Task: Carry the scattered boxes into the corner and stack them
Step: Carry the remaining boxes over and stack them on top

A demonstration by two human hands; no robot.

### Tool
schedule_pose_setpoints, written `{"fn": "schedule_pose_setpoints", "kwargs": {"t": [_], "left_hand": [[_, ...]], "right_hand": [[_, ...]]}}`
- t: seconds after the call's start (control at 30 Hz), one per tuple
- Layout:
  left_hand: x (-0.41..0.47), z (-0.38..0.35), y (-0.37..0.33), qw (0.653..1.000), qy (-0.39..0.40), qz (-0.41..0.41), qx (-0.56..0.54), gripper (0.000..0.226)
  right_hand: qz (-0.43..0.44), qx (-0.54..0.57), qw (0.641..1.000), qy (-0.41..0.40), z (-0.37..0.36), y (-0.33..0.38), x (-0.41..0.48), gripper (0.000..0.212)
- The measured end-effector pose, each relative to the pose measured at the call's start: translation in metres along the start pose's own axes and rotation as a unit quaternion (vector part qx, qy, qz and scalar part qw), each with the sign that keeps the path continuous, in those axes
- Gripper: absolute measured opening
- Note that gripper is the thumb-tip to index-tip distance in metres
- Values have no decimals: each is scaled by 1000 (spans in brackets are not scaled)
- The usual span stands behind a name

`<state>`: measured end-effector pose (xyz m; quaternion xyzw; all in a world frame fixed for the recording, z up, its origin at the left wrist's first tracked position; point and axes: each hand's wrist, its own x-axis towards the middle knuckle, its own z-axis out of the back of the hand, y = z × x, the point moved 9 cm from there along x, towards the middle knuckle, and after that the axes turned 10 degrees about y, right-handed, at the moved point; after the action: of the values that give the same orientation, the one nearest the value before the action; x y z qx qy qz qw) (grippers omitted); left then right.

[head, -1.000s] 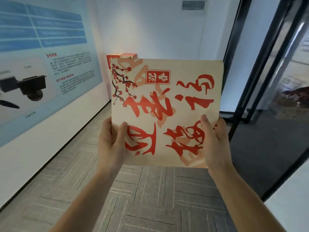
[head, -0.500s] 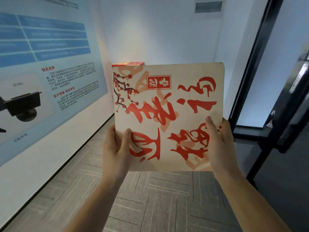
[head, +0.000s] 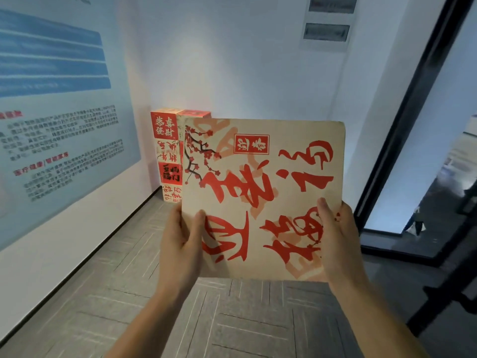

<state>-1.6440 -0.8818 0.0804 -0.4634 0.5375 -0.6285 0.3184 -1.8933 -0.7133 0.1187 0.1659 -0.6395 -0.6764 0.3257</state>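
Both hands are gripping one flat box (head: 263, 197) with red lettering and holding it upright in the air at chest height. The left hand (head: 180, 244) is pinching the lower left edge, thumb on the printed face. The right hand (head: 338, 241) is doing the same at the lower right. The rest of the fingers are hidden behind the box.

The stack (head: 167, 153) is standing on the floor (head: 116, 293) in the corner ahead, beside the wall with the blue poster (head: 56, 120). Only its left strip and top edge are showing; the carried box is covering the rest.

Risks, as judged from here:
- The box is blocking the sightline to the stack's top. If it is set down blind it may land off-centre and overhang.
- The stack is looking tall and narrow. A nudge from the box's leading edge could be enough to shove or topple it.
- The hands are gripping low, so most of the box is sitting above them. It may tip forward or back as it is being laid flat.
- Thumb pinches on smooth card may slip while the box is being turned.
- The dark door frame (head: 402, 140) is standing near on the right, so a wide swing could clip it.
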Motion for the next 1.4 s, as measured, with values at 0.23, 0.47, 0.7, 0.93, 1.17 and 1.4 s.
{"fn": "schedule_pose_setpoints", "kwargs": {"t": [0.23, 0.47, 0.7, 0.93, 1.17, 1.4], "left_hand": [[173, -22, 72, 999, -27, 18, 16, 49], [362, -74, 106, 999, -36, 11, 23, 49], [537, -81, 122, 998, -52, -13, 31, 56], [721, -78, 207, 999, -39, -18, 20, 52], [927, -86, 236, 999, 6, -36, 1, 44], [1091, -115, 270, 996, 46, -68, 22, 55]], "right_hand": [[-21, 9, 999, 38, -73, -59, 173, 65], [-16, 40, 998, 55, -122, -87, 379, 65], [10, 34, 997, 69, -192, -85, 553, 65], [-4, 32, 998, 61, -283, -134, 709, 55], [2, 24, 999, 35, -355, -134, 874, 64], [17, 21, 1000, 13, -412, -164, 1035, 58]]}}
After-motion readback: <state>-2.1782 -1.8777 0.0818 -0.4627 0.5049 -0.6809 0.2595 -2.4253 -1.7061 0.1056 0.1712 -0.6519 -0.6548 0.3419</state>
